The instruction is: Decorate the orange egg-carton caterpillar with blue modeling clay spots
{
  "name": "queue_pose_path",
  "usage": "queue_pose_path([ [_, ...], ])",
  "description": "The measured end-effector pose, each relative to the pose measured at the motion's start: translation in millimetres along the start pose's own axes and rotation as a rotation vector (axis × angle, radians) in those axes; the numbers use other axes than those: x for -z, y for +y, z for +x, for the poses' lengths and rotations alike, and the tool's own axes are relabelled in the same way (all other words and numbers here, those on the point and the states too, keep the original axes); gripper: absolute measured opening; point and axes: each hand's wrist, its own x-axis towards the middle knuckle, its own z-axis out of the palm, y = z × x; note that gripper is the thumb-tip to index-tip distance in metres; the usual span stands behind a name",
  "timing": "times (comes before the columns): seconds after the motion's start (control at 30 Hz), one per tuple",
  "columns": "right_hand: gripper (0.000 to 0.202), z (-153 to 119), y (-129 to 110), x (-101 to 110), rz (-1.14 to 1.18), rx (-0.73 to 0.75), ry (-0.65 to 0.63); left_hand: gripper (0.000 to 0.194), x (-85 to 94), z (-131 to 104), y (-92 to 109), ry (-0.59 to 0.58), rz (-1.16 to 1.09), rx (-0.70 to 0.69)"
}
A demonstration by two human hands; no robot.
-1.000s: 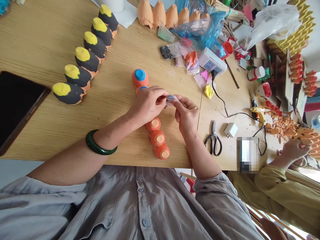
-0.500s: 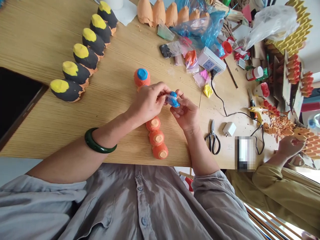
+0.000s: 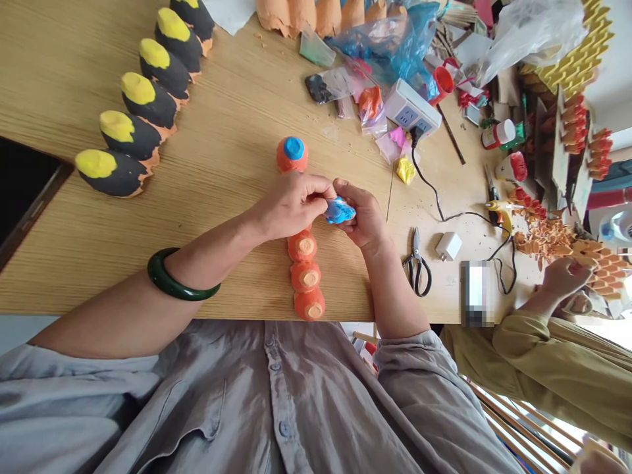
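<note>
A blue lump (image 3: 340,211) is held above the wooden table (image 3: 237,118), somewhat back from its near edge. It is pinched on one side between the thumb and fingers of the left hand (image 3: 296,205), which are closed narrowly on it. On the other side it is gripped by the right hand (image 3: 366,214), with the thumb uppermost and the fingers curled beneath.

Below the left hand, a row of orange cups (image 3: 307,276) is set out across the table, its near end just beside the near edge. The far cup is topped with a blue patch (image 3: 294,148); the three nearest are topped with pale, uncoloured discs. The middle of the row is covered by the left hand, and whether it is touched cannot be told. A dark green bangle (image 3: 170,276) is worn on the left forearm.

Towards the left side of the table, black cups with yellow tops (image 3: 155,102) are lined up on a slant. Farther back, a row of plain orange cones (image 3: 299,16) is partly covered by a blue plastic bag (image 3: 380,43). Small bags with black (image 3: 320,87), orange (image 3: 370,102) and yellow (image 3: 405,170) contents are scattered near a white power strip (image 3: 413,108), into which a black cable (image 3: 441,204) is plugged. Nearer the near edge, to the right of the right hand, scissors (image 3: 418,266) and a white adapter (image 3: 449,246) are laid. Farther right, orange scalloped pieces (image 3: 603,268) are touched by a co-worker's hand (image 3: 565,276).
</note>
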Motion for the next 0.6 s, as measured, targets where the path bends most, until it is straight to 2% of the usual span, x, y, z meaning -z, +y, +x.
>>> queue_pose_path([
  [0.1,0.053,-0.4,1.8,-3.8,-0.031,0.068,0.039,0.021,-1.1,0.2,2.0,0.003,-0.073,0.019],
  [0.27,0.048,5.3,13.3,5.9,0.01,0.138,0.113,0.008,-3.3,5.1,-7.0,0.075,-0.18,-0.025],
  [0.33,0.048,5.8,20.5,7.6,-0.014,0.234,0.148,0.007,-4.7,6.0,-11.6,0.151,-0.176,-0.031],
  [0.43,0.055,1.3,28.7,3.5,-0.124,0.43,0.205,0.017,-6.0,5.1,-13.8,0.252,-0.125,-0.023],
  [0.53,0.056,-7.5,29.9,-3.0,-0.289,0.619,0.282,0.025,-3.0,4.5,-11.7,0.339,-0.127,-0.007],
  [0.6,0.055,-13.2,27.8,-5.1,-0.389,0.682,0.307,0.027,1.1,5.0,-10.5,0.402,-0.159,-0.001],
])
